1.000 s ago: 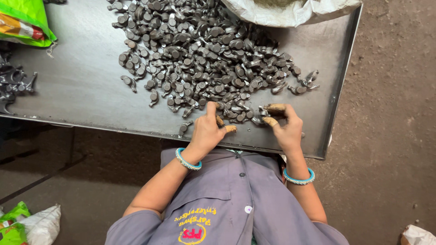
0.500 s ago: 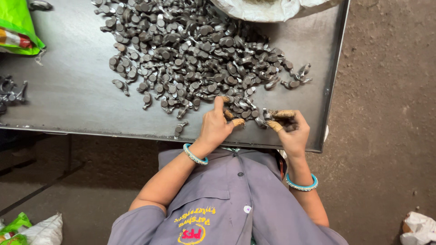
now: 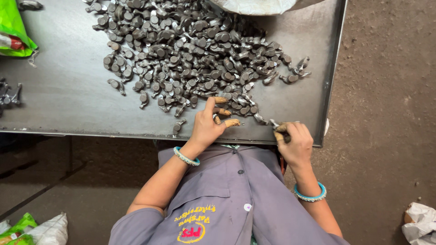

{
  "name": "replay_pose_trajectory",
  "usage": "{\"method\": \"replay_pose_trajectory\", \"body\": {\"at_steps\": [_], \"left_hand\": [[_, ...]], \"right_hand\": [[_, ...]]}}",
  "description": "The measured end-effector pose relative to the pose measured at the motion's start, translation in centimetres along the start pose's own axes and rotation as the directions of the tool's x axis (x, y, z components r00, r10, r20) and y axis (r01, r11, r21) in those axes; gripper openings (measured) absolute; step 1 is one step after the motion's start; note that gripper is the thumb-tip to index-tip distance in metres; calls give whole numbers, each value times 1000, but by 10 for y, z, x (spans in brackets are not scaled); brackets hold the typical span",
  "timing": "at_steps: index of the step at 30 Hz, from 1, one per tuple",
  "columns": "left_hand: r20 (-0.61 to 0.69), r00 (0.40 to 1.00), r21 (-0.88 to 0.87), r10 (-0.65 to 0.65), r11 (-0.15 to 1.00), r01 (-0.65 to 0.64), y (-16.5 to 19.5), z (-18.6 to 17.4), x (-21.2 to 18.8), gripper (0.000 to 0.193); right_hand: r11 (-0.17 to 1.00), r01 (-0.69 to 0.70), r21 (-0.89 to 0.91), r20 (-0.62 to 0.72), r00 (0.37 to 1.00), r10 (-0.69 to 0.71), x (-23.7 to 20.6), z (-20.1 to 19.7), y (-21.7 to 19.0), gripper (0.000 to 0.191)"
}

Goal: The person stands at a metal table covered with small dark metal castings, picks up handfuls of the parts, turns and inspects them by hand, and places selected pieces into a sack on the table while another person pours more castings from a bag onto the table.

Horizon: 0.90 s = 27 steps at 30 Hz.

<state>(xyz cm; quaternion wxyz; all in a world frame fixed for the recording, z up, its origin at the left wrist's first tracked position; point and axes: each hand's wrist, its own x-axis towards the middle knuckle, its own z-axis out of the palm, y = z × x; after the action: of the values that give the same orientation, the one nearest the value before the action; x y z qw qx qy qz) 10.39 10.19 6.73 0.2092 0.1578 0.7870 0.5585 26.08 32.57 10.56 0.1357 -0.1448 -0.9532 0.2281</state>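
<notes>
1. Right hand [image 3: 296,144] has its grip curled tight around a small metal part [image 3: 275,124] at the near edge of the surface [image 3: 63,100]; only the part's tip shows past the fingers.
2. Left hand [image 3: 206,128] rests with fingers spread, fingertips [image 3: 221,100] touching the near edge of the pile of metal parts [image 3: 190,54], pinching nothing.
3. Each part is dark grey, short, with a round head and a stubby stem; a few lie scattered apart from the pile.
4. Both wrists carry turquoise bangles [image 3: 185,157].
5. Dark, flat metal makes up the surface, with a raised rim.
6. Beyond it, a green bag [image 3: 13,31] lies at the far left, a white sack [image 3: 254,5] at the top, and a brown dirt floor [image 3: 386,90] to the right.
</notes>
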Motion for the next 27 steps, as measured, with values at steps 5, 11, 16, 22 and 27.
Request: {"method": "replay_pose_trajectory", "body": {"at_steps": [5, 11, 16, 22, 27], "left_hand": [[-3, 999, -9, 33, 999, -33, 5, 3, 1, 61], [0, 1000, -19, 25, 1000, -25, 3, 4, 1, 51], [4, 1000, -124, 13, 992, -12, 4, 7, -1, 44], [38, 999, -178, -20, 984, 27, 3, 10, -6, 35], [118, 992, -154, -33, 987, 51, 5, 15, -6, 42]], "right_hand": [[986, -81, -144, -63, 995, 72, 1, -5, 25, 19], [978, -47, -204, -107, 994, 26, 23, -12, 5, 23], [998, 47, 47, 92, 994, -51, 25, 21, -36, 35], [894, -221, 390, 171, 971, 166, 21, 44, -10, 29], [40, -390, 920, 372, 900, 226, 12, 51, 25, 35]]}}
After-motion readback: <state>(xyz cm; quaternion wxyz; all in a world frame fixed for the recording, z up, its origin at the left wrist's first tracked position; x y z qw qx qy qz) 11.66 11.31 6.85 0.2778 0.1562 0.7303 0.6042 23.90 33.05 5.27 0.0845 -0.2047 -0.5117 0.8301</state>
